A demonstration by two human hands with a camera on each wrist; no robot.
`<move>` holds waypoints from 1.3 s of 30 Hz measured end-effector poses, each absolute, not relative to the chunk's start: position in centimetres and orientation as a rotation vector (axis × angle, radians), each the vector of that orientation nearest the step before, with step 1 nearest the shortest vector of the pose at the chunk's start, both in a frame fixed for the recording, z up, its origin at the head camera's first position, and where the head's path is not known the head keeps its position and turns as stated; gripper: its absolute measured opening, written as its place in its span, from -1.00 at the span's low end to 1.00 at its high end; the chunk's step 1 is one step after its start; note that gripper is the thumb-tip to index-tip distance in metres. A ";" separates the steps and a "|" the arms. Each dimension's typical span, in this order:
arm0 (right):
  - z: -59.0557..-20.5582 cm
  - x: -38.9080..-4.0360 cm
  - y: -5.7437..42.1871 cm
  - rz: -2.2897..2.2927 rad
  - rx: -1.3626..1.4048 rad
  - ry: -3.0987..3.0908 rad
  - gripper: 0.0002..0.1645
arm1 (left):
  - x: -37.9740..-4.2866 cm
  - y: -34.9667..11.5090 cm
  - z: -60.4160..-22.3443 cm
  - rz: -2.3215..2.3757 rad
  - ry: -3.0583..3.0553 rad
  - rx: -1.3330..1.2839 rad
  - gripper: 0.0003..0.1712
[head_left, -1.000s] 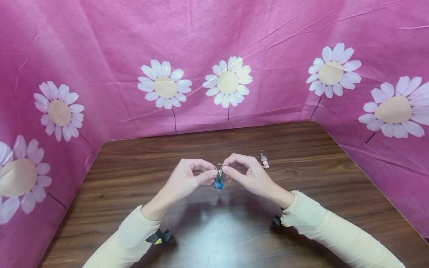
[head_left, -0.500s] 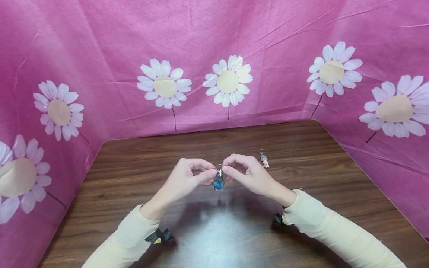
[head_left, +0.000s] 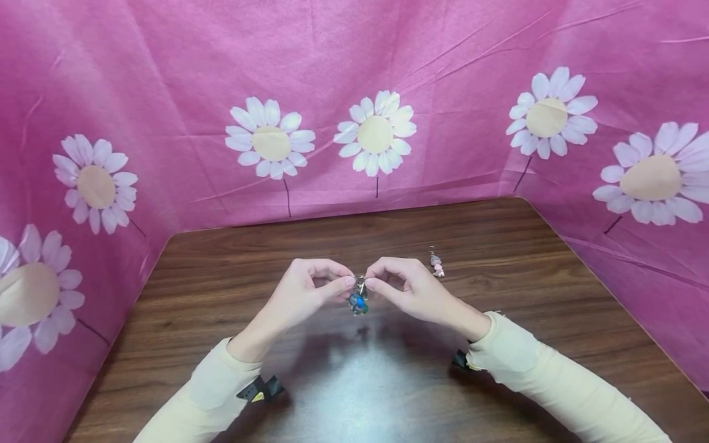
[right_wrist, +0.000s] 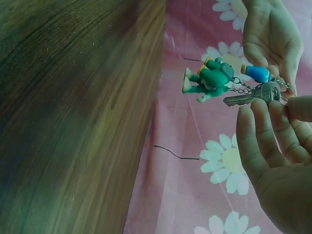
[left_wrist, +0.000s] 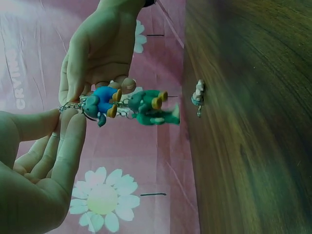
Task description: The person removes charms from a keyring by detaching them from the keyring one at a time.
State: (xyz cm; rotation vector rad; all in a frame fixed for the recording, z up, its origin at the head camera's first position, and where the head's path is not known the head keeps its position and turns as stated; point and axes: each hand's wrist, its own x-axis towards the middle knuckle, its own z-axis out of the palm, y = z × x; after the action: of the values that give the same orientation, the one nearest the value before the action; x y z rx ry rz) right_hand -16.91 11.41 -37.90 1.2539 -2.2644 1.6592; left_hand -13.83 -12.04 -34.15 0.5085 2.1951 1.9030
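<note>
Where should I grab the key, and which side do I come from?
I'd pinch the key by its head, coming from the person's right. The head looks broad and flat, so probably easier than the narrow, toothed blade, which points down toward the table. The green figures and blue figure hang toward the left, and might get in the way.

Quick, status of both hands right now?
Left hand: holding the keychain near its top, pinched between thumb and fingers.
Right hand: pinching the same keychain near its top; exactly which part, cannot be told.
</note>
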 end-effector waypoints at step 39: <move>-37.7 -16.9 11.9 2.221 1.137 -2.233 -0.88 | -19.5 -27.1 -40.9 1.699 2.147 0.380 -0.67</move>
State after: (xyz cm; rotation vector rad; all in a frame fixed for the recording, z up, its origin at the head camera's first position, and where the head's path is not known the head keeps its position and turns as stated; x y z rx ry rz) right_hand -16.94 11.95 -37.72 1.1373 -2.2328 2.2212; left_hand -19.54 -27.09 -40.86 0.3798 2.1473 1.6987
